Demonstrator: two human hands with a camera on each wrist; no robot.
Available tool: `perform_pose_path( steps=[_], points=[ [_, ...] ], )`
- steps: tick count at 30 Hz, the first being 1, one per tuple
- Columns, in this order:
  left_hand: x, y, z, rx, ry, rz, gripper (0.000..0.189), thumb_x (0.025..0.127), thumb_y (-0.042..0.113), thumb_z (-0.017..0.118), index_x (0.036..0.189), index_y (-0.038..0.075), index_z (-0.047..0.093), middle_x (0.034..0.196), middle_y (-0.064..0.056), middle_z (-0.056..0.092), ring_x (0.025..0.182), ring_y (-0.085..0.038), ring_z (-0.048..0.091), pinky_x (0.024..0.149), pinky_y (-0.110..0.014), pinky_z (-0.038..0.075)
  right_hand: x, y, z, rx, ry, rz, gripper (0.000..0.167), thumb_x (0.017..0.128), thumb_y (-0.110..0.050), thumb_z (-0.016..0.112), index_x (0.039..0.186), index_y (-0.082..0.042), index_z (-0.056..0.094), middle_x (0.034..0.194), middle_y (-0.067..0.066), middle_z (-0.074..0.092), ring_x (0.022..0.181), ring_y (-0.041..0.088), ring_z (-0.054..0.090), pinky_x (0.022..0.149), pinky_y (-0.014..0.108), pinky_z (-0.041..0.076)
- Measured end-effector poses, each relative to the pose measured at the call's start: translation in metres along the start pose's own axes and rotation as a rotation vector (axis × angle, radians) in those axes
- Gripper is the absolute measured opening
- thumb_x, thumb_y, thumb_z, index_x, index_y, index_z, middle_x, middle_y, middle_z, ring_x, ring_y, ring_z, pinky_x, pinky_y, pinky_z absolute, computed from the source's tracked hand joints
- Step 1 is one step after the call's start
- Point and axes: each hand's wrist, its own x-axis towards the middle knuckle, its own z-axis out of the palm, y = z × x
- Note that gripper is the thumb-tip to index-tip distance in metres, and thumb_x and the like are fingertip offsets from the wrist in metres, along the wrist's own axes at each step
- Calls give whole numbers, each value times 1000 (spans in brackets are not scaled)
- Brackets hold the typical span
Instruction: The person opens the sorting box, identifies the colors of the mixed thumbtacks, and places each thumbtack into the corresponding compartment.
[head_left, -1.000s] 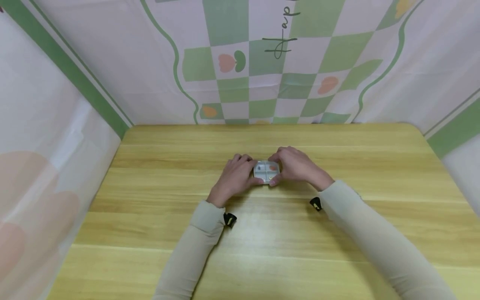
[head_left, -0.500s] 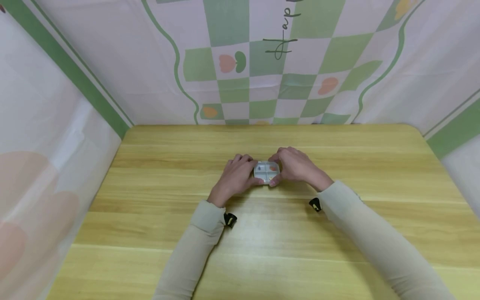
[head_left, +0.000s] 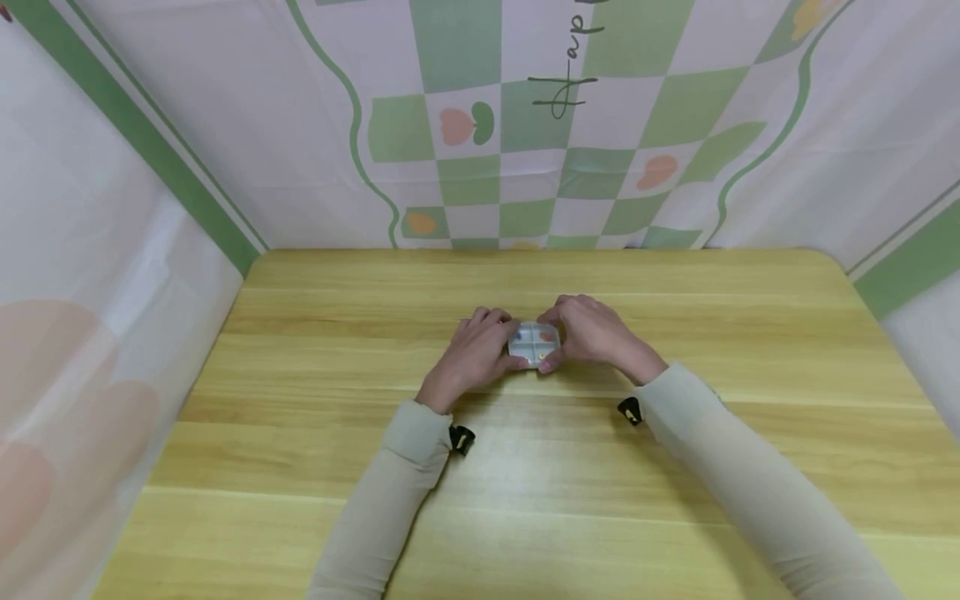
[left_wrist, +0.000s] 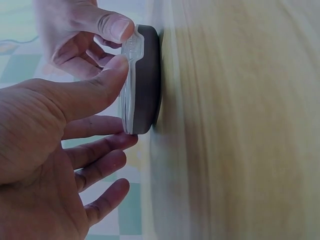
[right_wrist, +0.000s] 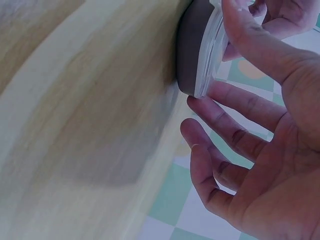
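A small pill box [head_left: 534, 348] with a clear lid and four-way dividers lies at the middle of the table. Small coloured pieces, orange, blue and yellow, show through its lid. In the left wrist view the box's dark grey base [left_wrist: 148, 85] rests against the wood. My left hand [head_left: 472, 352] grips the left side, thumb on the lid's near edge and fingertips at the far side. From the right, my right hand [head_left: 596, 330] holds the box the same way, its thumb near the left one. In the right wrist view its lower fingers [right_wrist: 202, 175] curl loosely, off the box.
The wooden table [head_left: 525, 483] spreads out around both arms. Behind it hangs a green-and-white checked cloth [head_left: 528, 175], which meets the table's back edge. A black strap [head_left: 461, 439] sits at the left wrist and another black strap [head_left: 631, 409] at the right.
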Motion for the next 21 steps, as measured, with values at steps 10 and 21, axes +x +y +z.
perform_pose_path(
  steps=[10, 21],
  points=[
    [1, 1, 1, 13, 3, 0, 66, 93, 41, 71, 147, 7, 53, 142, -9, 53, 127, -26, 44, 102, -44, 40, -1, -1, 1, -3, 14, 8, 75, 62, -35, 98, 124, -2, 72, 111, 13, 67, 95, 30, 59, 77, 41, 47],
    [0, 0, 1, 22, 11, -7, 65, 94, 41, 71, 147, 7, 53, 143, -9, 52, 127, -26, 44, 103, -45, 39, -1, 0, 4, -4, 27, -3, 76, 64, -36, 97, 126, -2, 70, 116, 16, 68, 97, 31, 59, 76, 41, 47]
  ],
)
